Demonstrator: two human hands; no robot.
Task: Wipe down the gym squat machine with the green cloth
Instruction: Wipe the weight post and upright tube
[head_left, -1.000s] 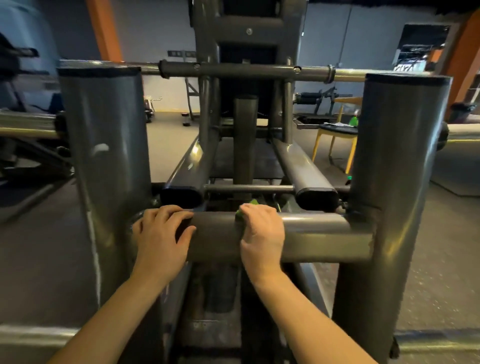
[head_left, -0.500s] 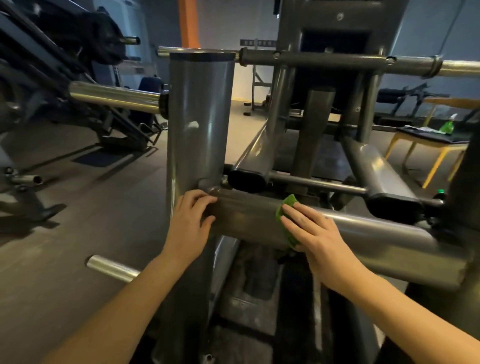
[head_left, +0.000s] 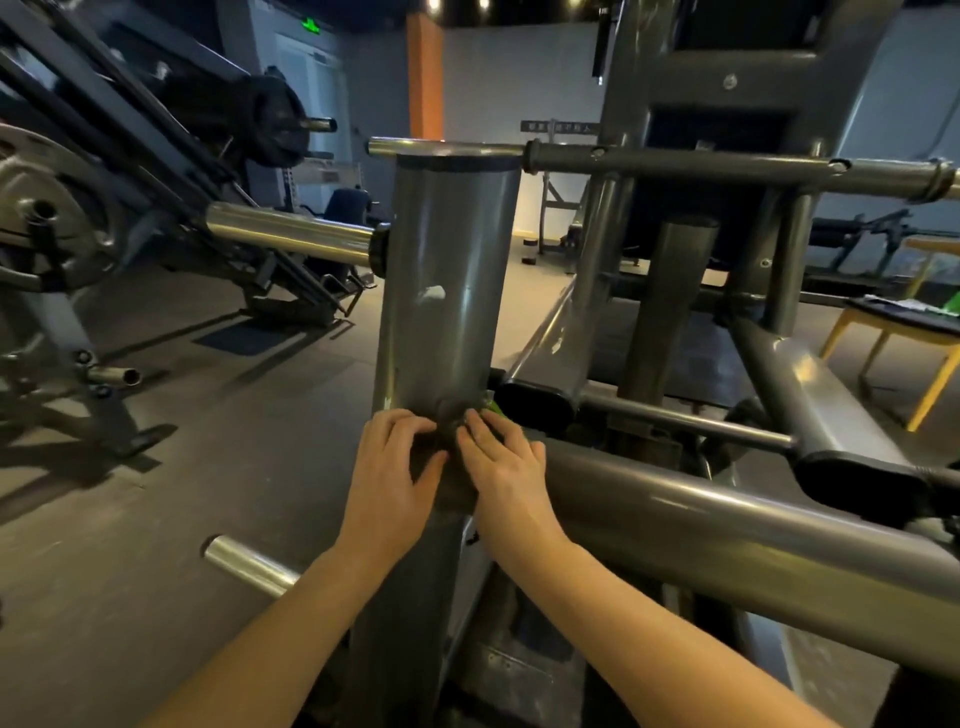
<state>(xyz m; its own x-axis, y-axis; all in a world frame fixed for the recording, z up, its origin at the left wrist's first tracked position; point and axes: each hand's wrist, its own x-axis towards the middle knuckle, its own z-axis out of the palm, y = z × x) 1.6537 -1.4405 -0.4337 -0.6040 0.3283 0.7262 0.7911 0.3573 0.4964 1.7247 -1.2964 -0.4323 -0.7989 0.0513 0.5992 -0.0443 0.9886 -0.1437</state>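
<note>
Pressing flat-fingered, the right hand (head_left: 501, 462) pins the green cloth (head_left: 491, 410) where the squat machine's (head_left: 727, 67) grey crossbar (head_left: 727, 530) meets its upright post (head_left: 447, 260); its grip is unclenched, with only a bright crumpled sliver showing past the fingertips. The left hand (head_left: 392, 467) rests alongside on the post, its grip loose. Beyond stands a yellow-legged surface (head_left: 883, 325).

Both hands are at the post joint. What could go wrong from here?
1. Only a sliver of the green cloth shows past the right hand; with so little spread out, it may miss the seam where the crossbar meets the upright post.
2. The left hand rests on the post beside it, so that patch could go unwiped.
3. Wiping upward, a forearm might knock the chrome weight peg.
</note>
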